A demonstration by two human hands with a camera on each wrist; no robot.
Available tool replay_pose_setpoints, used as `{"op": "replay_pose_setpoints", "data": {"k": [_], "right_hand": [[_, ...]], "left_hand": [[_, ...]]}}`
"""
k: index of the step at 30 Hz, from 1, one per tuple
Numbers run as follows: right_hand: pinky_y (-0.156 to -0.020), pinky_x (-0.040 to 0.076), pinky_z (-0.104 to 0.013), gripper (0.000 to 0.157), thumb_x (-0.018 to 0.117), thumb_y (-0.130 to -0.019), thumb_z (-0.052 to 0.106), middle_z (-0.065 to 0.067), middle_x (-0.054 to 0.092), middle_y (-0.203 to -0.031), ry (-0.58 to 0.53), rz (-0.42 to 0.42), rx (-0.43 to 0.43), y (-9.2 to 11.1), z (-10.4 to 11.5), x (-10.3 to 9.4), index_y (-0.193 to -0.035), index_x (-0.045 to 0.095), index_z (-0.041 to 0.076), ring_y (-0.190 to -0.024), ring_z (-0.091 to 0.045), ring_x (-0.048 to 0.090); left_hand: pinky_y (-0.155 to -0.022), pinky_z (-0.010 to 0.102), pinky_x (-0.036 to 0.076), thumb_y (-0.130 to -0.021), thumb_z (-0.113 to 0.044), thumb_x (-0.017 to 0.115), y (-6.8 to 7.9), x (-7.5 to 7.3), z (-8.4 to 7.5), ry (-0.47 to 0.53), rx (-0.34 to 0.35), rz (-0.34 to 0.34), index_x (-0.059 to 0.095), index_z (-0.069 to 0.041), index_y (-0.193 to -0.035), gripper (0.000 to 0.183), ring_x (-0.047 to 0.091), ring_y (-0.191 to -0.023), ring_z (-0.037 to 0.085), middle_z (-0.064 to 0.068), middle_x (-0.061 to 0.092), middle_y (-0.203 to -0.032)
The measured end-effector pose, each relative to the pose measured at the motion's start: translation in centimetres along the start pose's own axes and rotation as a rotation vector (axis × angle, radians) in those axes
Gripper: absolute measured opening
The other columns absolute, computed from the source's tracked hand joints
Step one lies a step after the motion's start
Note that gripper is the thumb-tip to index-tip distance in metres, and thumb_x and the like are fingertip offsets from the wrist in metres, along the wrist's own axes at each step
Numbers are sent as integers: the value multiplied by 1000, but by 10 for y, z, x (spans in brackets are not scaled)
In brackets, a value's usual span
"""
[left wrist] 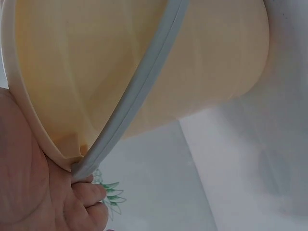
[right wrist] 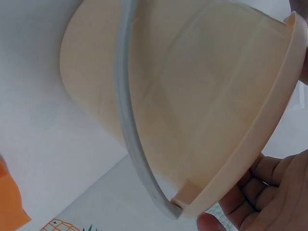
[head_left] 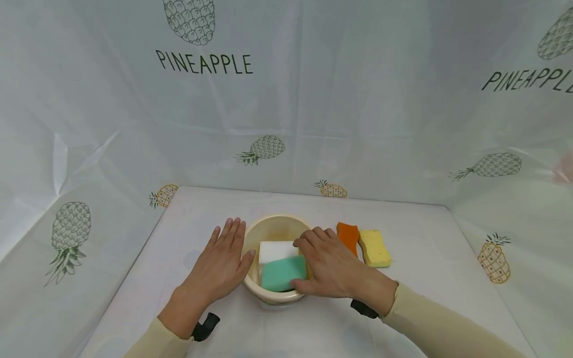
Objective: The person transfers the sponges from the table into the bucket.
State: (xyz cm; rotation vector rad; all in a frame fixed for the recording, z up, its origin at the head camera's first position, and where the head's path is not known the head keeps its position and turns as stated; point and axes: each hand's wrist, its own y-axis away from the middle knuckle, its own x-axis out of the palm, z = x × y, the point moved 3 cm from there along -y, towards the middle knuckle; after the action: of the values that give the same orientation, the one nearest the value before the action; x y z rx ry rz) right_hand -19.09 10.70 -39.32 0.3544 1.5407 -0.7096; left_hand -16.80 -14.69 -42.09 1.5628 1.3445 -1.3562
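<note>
A cream bucket (head_left: 274, 298) stands on the table with a green sponge (head_left: 283, 274) and a white sponge (head_left: 274, 250) inside, the green one partly over the white. My left hand (head_left: 220, 263) lies along the bucket's left rim, fingers straight and close together, the thumb at the rim. In the left wrist view its palm touches the rim near the end of the grey handle (left wrist: 131, 96). Over the right side of the mouth is my right hand (head_left: 330, 263), fingers bent loosely and spread, fingertips by the white sponge, thumb at the green sponge's lower corner.
Right of the bucket lie an orange sponge (head_left: 348, 237) and a yellow sponge (head_left: 375, 248), side by side. The table (head_left: 421, 298) has a white cover, and a white sheet printed with pineapples (head_left: 267, 147) hangs behind it and at both sides.
</note>
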Motion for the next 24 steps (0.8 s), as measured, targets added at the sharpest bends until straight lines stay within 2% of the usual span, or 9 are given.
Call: {"op": "replay_pose_setpoints", "data": {"k": [5, 9, 12, 19, 24], "right_hand": [[-85, 39, -33, 64, 70, -90, 61, -3, 63, -118, 25, -58, 2, 3, -3, 4, -126, 63, 8, -105, -21, 54], [-93, 48, -41, 67, 69, -92, 62, -7, 63, -124, 62, -106, 29, 7, -9, 8, -129, 64, 6, -113, -26, 57], [-99, 49, -46, 68, 68, -93, 61, -10, 63, -124, 96, -161, 70, 12, -15, 9, -130, 63, 5, -115, -29, 58], [-90, 48, -53, 67, 61, -97, 58, -18, 63, -120, 144, -336, 212, 31, -44, 6, -127, 61, -2, -111, -39, 58], [-85, 50, -56, 67, 62, -97, 53, -26, 64, -118, 193, -396, 299, 50, -72, 12, -125, 61, -8, -107, -45, 59]], "left_hand": [[-130, 59, 20, -111, -40, 48, 0, 1, 1, 7, 4, -5, 31, 8, -162, 72, 23, -161, 40, 26, 30, -169], [-130, 59, 19, -111, -41, 48, 0, 2, 2, 12, 5, -7, 30, 7, -162, 73, 22, -161, 40, 26, 30, -170], [-130, 60, 19, -111, -40, 48, 0, 2, 3, 16, 5, -5, 30, 7, -162, 72, 22, -161, 40, 26, 30, -170], [-130, 59, 20, -111, -41, 47, -1, 2, 2, 16, 8, 1, 30, 7, -163, 73, 22, -161, 40, 26, 30, -170], [-130, 59, 20, -111, -41, 47, -1, 2, 2, 21, 11, -4, 30, 7, -162, 72, 23, -161, 40, 26, 30, -169]]}}
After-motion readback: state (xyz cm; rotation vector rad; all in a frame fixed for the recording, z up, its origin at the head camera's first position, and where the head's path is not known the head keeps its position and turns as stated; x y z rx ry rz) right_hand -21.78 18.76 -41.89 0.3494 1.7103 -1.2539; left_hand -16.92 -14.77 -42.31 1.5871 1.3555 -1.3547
